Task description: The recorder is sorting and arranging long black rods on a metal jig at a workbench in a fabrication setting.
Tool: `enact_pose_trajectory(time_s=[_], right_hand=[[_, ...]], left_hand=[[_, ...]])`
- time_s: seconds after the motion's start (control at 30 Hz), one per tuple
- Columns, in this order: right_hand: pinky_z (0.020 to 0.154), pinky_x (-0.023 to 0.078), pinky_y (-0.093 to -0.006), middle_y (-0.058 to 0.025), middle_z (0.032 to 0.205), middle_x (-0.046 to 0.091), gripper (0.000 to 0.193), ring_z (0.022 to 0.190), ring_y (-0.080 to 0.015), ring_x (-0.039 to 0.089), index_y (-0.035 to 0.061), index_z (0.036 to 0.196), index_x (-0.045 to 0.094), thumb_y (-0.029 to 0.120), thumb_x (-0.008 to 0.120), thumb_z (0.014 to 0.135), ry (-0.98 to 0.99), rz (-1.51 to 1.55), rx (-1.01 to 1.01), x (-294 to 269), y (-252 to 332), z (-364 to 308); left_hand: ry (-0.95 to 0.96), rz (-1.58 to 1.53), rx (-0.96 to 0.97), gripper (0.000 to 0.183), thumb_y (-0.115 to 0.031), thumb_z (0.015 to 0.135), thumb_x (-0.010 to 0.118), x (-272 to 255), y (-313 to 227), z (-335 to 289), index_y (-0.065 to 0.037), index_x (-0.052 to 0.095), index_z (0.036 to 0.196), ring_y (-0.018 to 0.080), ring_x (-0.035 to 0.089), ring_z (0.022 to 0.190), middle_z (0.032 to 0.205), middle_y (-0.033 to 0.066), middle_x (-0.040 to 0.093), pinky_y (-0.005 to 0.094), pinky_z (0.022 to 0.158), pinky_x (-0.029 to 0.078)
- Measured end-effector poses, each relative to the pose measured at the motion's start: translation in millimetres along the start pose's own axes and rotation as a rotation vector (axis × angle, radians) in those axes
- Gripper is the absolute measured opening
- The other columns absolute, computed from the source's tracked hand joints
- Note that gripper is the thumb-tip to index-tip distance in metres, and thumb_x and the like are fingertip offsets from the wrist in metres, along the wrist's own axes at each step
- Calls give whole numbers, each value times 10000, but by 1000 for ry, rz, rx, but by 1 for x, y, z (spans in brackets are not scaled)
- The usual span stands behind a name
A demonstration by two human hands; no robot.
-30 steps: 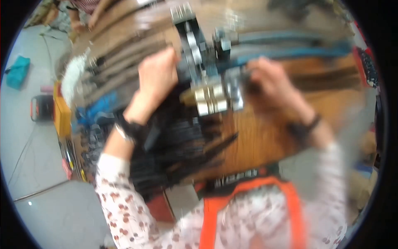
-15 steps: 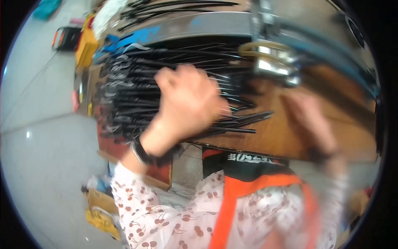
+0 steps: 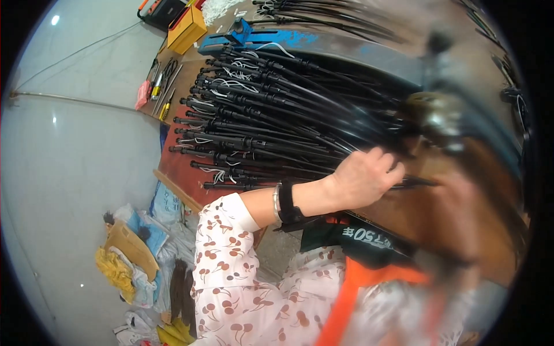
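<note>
Many thin black rods [image 3: 248,124], with fittings and white cord loops at their left ends, lie in a pile on the bench. My left hand [image 3: 366,179] is over the right ends of the nearest rods, its fingers curled inward. A dark rod tip [image 3: 424,181] shows just past those fingers; whether they grip it is hidden. My right hand [image 3: 459,205] is smeared by motion, low over the wooden bench top [image 3: 496,167] to the right of that tip. A shiny metal device [image 3: 435,118] stands beyond my right hand, blurred.
A grey metal bar with worn blue paint [image 3: 323,43] runs behind the pile, and more black rods [image 3: 329,14] lie beyond it. Hand tools [image 3: 158,86] and a yellow box [image 3: 187,29] sit at the far left. Bags and cardboard [image 3: 135,254] lie on the floor.
My left hand has moved right, from over the middle of the rods to their right ends. The view has shifted and turned. My right hand is blurred in both frames.
</note>
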State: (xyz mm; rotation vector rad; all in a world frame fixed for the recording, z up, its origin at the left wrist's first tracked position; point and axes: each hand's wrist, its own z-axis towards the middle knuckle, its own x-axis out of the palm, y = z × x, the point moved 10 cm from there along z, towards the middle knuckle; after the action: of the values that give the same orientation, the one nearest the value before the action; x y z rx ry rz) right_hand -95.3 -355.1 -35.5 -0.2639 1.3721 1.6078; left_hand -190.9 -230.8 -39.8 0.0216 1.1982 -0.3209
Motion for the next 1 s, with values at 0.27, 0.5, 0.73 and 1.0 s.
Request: enact_pose_trajectory(time_s=[0.27,0.5,0.73,1.0], right_hand=[[687,507,-427,-152,859,644,501,755,-312,619,-27,1233,618,-32,692,737,-136,-124,-105,-13,-15,-32],[853,545,-417,-127,1261,618,602,1122,-327,610,25,1327,543,231,782,814,-569,-557,-192,-98,-78,-87],[628,564,-349,-129,950,716,663,726,-231,702,139,1388,537,355,771,806,-534,-506,100,-183,-97,-91],[737,508,-394,-133,925,646,788,810,-305,633,64,1434,470,349,790,773,-631,-423,90,-184,-73,-54]], left_hand=[[119,-10,56,185,-151,737,625,8,-26,32,-76,572,897,196,575,707,762,48,539,304,524,489],[126,168,337,423,-15,805,631,-27,-55,128,-71,629,1224,273,562,675,771,87,515,372,576,480],[100,277,584,567,-4,825,646,-22,-86,223,-118,561,1373,265,522,697,761,99,488,378,618,442],[193,105,557,300,10,829,624,-27,-70,231,-16,574,1124,292,547,747,784,116,526,402,646,450]])
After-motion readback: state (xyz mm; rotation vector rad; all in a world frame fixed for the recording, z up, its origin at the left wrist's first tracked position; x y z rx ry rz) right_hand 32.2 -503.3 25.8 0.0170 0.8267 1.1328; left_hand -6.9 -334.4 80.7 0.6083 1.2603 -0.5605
